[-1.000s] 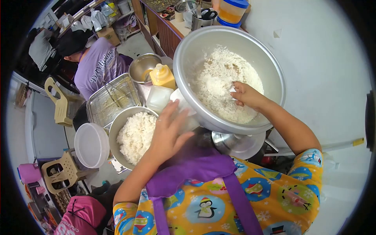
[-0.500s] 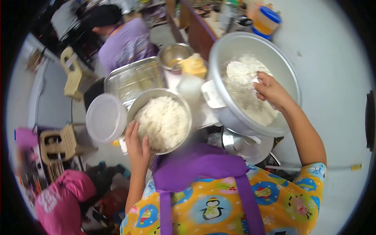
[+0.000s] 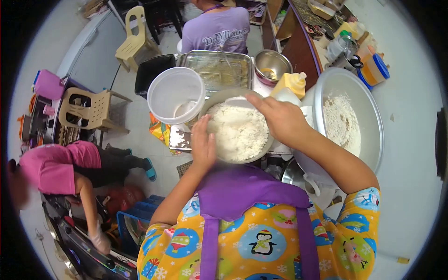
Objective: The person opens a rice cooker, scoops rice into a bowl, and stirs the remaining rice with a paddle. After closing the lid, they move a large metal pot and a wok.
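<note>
A round metal bowl stands in front of me, heaped with lumpy white flour-like powder. My left hand lies along the bowl's left rim, fingers stretched out and thumb apart. Over the bowl's upper right edge reaches my right hand, its fingers closed on a pale scoop at the powder; the hand covers part of the scoop. To the right, a large grey pot contains more white powder.
An open clear plastic tub stands left of the bowl. Behind are a metal tray, a steel bowl and a yellow bottle. One person in lilac is ahead; another in pink bends at the left.
My right hand has moved left from the big pot to the metal bowl with the scoop. My left hand stays at the bowl's rim. The view has shifted.
</note>
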Motion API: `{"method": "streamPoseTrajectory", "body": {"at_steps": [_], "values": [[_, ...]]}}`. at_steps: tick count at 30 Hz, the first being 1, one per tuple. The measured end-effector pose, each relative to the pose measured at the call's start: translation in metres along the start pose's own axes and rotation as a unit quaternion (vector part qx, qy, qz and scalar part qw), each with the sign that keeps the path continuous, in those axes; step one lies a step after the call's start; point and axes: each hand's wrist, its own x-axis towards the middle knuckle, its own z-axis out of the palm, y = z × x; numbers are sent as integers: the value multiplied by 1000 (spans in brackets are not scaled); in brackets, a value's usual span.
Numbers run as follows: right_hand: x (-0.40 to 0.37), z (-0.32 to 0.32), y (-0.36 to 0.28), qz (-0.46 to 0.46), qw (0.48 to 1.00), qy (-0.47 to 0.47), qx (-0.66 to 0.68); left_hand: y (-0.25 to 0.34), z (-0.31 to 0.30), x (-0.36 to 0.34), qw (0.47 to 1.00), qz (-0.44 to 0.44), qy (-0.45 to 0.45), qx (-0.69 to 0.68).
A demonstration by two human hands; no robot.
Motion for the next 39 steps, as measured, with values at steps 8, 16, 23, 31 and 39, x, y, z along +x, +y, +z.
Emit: {"method": "streamPoseTrajectory", "body": {"at_steps": [8,16,23,31,39], "values": [[-1,46,16,-149,976,-105,-117,5,-3,-1,999,-44,-15,10],[13,45,20,-153,978,-44,-132,5,-2,0,1000,-24,-7,9],[24,32,6,-116,976,-127,-134,4,-1,-1,999,-18,-4,26],[-5,13,-43,-142,981,-131,-21,8,-3,1,999,-34,4,-16],[1,15,-4,-103,981,-111,-123,6,-2,3,1000,-12,11,-18]]}}
